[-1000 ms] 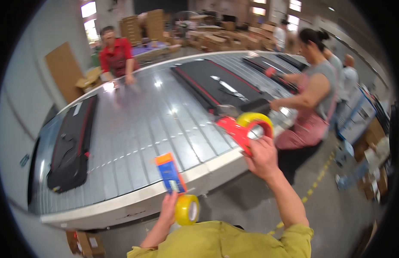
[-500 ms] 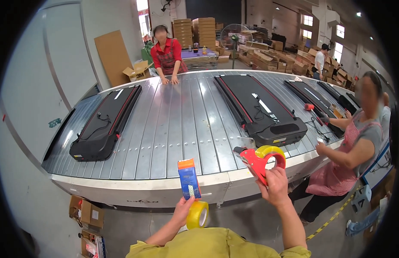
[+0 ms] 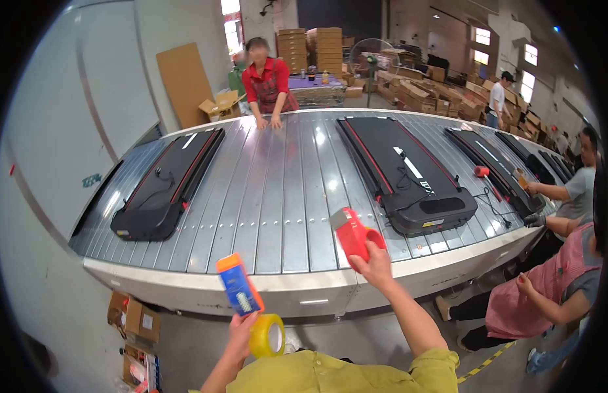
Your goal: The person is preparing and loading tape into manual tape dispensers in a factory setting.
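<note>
My left hand point(image 3: 240, 331) is closed round the lower end of a blue-and-orange tape dispenser point(image 3: 238, 287), which points up and away from me. A yellow tape roll point(image 3: 265, 335) hangs beside that hand. In my right hand point(image 3: 375, 267) is a red tape dispenser point(image 3: 351, 237) with a grey front, raised above the near edge of the metal roller table point(image 3: 278, 216). Its own tape is mostly hidden now. To its right lies a flat black treadmill point(image 3: 409, 173) with a loose cord on top; another black treadmill point(image 3: 166, 183) lies at the left.
Across the table a person in red point(image 3: 269, 82) rests both hands on the far edge. At the right stands a person in a pink apron point(image 3: 536, 295), near a person in grey. A red-headed mallet point(image 3: 482, 171) lies by further treadmills. Cardboard boxes point(image 3: 137, 318) stand at lower left.
Both tape dispensers have moved left; the left one is lower and tilted, the red one turned. The pink-aproned person has shifted toward the lower right, revealing a person in grey.
</note>
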A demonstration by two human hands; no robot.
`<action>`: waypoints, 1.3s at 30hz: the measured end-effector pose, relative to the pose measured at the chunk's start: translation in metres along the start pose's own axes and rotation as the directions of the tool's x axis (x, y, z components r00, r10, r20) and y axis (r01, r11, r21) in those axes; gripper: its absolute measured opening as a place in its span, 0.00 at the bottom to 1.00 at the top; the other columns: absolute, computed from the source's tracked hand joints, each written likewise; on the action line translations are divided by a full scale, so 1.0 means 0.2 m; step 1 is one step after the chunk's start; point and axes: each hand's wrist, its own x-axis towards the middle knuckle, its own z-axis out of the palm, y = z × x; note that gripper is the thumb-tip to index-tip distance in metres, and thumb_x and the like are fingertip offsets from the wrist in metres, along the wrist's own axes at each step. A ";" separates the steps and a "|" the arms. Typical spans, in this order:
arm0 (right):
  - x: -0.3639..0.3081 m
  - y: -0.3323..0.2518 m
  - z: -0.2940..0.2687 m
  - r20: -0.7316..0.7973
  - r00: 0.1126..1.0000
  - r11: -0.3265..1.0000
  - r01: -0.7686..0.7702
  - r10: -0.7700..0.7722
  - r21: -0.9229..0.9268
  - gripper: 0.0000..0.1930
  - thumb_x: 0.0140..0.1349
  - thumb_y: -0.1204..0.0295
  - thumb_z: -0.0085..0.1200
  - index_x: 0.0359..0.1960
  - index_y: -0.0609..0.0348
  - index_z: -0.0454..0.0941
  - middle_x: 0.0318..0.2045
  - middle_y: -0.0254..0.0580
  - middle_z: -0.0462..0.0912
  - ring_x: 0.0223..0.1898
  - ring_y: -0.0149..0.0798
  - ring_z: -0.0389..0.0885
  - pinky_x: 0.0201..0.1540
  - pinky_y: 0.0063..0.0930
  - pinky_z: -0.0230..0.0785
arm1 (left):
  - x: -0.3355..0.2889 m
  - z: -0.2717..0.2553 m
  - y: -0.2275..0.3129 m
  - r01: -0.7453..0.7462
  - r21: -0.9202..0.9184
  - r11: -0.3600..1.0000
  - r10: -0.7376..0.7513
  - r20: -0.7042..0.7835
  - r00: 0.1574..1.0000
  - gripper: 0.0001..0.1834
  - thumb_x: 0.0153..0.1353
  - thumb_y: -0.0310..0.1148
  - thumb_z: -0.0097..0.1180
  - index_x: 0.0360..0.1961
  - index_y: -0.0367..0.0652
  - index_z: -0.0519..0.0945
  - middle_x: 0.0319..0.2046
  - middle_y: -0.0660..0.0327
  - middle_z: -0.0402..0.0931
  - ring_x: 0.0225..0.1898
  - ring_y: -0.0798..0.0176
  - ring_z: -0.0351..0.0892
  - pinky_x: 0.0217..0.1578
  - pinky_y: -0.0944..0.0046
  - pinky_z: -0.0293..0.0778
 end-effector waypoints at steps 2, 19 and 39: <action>0.09 0.02 0.19 0.088 0.996 1.000 0.014 -0.014 0.000 0.24 0.47 0.59 0.59 0.41 0.63 0.71 0.29 0.53 0.78 0.32 0.51 0.78 0.35 0.39 0.69 | -0.01 -0.10 0.03 -0.066 -0.025 0.997 0.064 -0.097 0.993 0.15 0.56 0.28 0.52 0.46 0.41 0.68 0.37 0.61 0.73 0.36 0.67 0.74 0.37 0.66 0.72; 1.32 0.23 1.39 0.306 0.935 0.937 0.257 -0.179 -0.238 0.20 0.46 0.61 0.57 0.36 0.61 0.70 0.22 0.50 0.77 0.29 0.52 0.76 0.35 0.43 0.65 | 0.48 -0.64 0.45 -0.374 -0.054 0.926 0.289 -0.536 0.793 0.11 0.61 0.33 0.47 0.44 0.43 0.68 0.36 0.62 0.73 0.35 0.66 0.74 0.36 0.67 0.72; 2.10 0.50 2.23 0.334 0.909 0.968 0.246 -0.249 0.050 0.08 0.51 0.72 0.46 0.30 0.62 0.72 0.31 0.53 0.74 0.38 0.52 0.72 0.40 0.44 0.64 | 0.69 -0.22 0.64 -0.001 -0.121 0.993 -0.096 -0.791 0.604 0.25 0.59 0.48 0.45 0.51 0.41 0.67 0.48 0.57 0.68 0.49 0.59 0.68 0.48 0.58 0.67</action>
